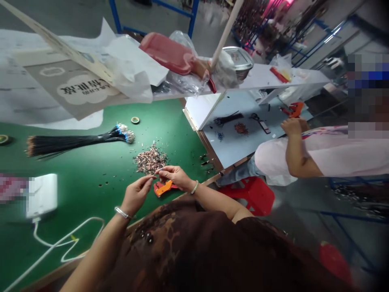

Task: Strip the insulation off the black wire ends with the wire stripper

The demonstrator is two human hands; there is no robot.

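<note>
My left hand [137, 194] and my right hand [174, 177] meet over the front edge of the green table [91, 170], fingertips pinched together around something too small to make out. Under my right hand lies an orange-handled tool [162, 188]. Just beyond my fingers sits a pile of small metal terminals [150, 159]. A bundle of black wires [69, 142] with blue-and-silver ends lies further left.
A white power bank [41, 194] with a white cable [60, 239] rests at the left. A small tape roll [135, 120] lies at the back. A cluttered shelf [170, 77] hangs overhead. At the right, another person's arm [293, 146] works at a pale blue table; a red stool [251, 194] stands between.
</note>
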